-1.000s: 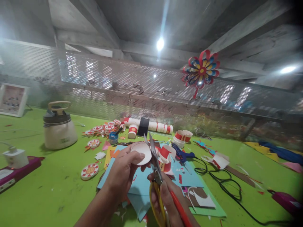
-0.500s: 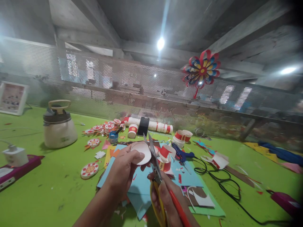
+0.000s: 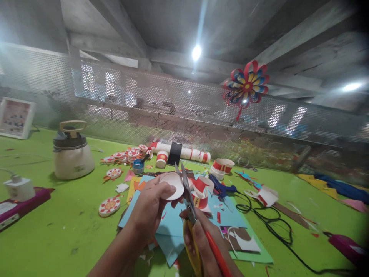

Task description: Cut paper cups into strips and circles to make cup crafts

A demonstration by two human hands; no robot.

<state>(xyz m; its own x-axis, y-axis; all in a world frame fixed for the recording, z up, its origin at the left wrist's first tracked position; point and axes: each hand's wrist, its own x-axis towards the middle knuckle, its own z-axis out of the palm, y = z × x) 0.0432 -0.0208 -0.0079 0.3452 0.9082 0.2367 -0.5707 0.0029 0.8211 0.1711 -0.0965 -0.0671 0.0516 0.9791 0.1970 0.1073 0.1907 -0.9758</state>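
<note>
Between the thumb and fingers of my left hand [image 3: 148,206] is a round white paper disc [image 3: 174,185]. My right hand [image 3: 203,240] grips scissors [image 3: 189,202] with one yellow and one red handle. The blades point away from me, slightly parted, close by the disc's right edge. Whether they touch the disc I cannot tell. Under both hands lie light blue paper sheets [image 3: 173,227] with small scraps. Cut red and white paper cups [image 3: 201,186] stand just beyond the scissors.
A blue glue gun [image 3: 220,187] with a black cord lies on the right. Behind are a phone [image 3: 174,154], a row of stacked cups [image 3: 196,154] and a blue jar [image 3: 138,166]. A kettle [image 3: 73,154] and a power strip [image 3: 25,206] stand left, near patterned discs [image 3: 109,206].
</note>
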